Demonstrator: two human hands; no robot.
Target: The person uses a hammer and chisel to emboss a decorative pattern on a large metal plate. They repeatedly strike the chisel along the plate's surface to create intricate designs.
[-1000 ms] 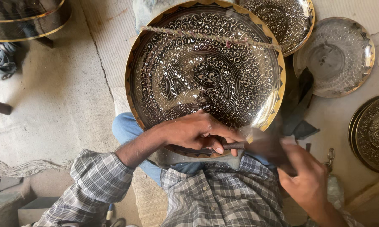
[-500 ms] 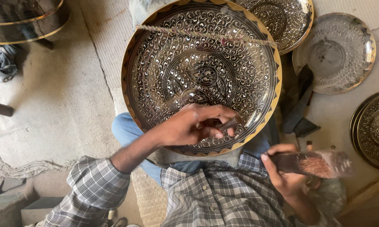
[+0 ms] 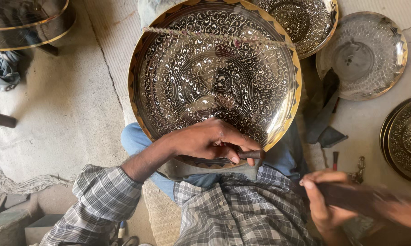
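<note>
Pale matting [image 3: 64, 114] covers the floor, with engraved metal plates lying toward its far-right edge; a large engraved brass tray [image 3: 214, 77] rests tilted on the person's lap, a cord [image 3: 219, 37] stretched across its upper part; the left hand [image 3: 205, 139] pinches a dark chisel [image 3: 250, 154] at the tray's near rim; the right hand [image 3: 326, 200], blurred, grips a dark wooden mallet [image 3: 365, 198] near the lap's right side.

R hand [image 3: 326, 205] w/ mallet [image 3: 365, 200] swung back
</note>
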